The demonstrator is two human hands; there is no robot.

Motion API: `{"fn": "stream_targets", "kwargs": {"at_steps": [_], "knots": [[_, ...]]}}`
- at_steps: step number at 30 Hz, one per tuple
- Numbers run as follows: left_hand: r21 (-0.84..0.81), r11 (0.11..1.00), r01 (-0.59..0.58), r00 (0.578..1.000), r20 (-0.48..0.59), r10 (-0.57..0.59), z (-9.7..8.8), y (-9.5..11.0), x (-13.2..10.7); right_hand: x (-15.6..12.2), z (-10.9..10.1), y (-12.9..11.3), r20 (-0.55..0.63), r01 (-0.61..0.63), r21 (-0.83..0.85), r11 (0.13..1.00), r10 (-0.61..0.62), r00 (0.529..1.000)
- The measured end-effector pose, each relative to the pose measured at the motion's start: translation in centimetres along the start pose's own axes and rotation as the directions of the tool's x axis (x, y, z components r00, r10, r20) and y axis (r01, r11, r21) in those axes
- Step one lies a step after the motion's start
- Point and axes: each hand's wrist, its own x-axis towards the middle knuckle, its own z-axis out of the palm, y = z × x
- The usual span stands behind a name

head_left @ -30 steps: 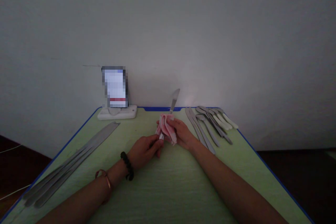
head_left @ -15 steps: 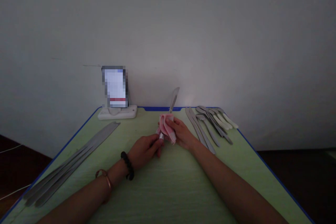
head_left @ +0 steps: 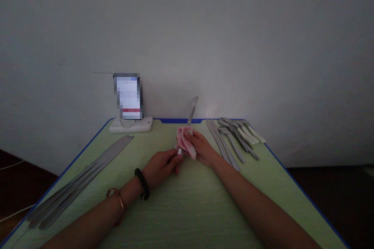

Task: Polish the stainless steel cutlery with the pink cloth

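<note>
Your left fingers [head_left: 176, 159] are clasped round the handle end of a knife [head_left: 193, 108] over the desk [head_left: 187, 210]; your right fingers [head_left: 189, 136] pinch a pink cloth [head_left: 182, 138] around its middle. Its long axis points away from you, leaning right, blade beyond the cloth, nearer your right fingers.

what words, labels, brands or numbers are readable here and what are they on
None can be read.
Lit rectangular phone screen: pixelated, unreadable.
Flat white plastic block below it: any markings too small to read.
Silver metal knife in the pink cloth: no lettering discernible.
</note>
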Motion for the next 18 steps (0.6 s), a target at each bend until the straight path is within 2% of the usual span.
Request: {"fn": "stream_targets", "kwargs": {"at_steps": [18], "knots": [[0.023,0.999,-0.023,1.0,0.022,0.022,-0.04,-0.13,0.05,0.01,0.1,0.19,-0.005,0.046,-0.074,0.996,-0.047,0.999]]}}
